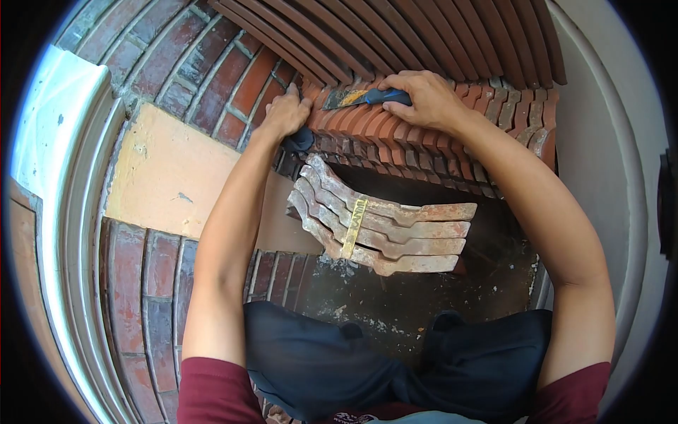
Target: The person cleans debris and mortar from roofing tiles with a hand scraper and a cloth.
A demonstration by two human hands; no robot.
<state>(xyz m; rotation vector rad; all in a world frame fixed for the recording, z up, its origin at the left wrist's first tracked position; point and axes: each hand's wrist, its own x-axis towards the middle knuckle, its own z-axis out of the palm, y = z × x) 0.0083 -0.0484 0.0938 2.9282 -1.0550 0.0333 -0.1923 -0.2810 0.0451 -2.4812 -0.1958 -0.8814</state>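
Observation:
A scraper (364,97) with a blue handle and a worn blade lies in the grip of my right hand (421,100). Its blade points left over the row of orange clay tiles (395,138). At the left end of that row, beside the brick wall, is my left hand (286,113); its fingers are bent near the tile edge, and whatever they hold, if anything, is hidden. A dark blue object (299,140) sits just below this hand, too small to make out. Several old, whitish tiles (409,237) bound with a yellow strap (354,227) stand nearer to me.
Tall brown tiles (438,35) stand behind the orange row. A brick wall (162,63) with a beige panel (169,169) and a white moulding (99,177) is on the left. A grey curved wall (614,141) is on the right. Debris dots the dark floor (353,304).

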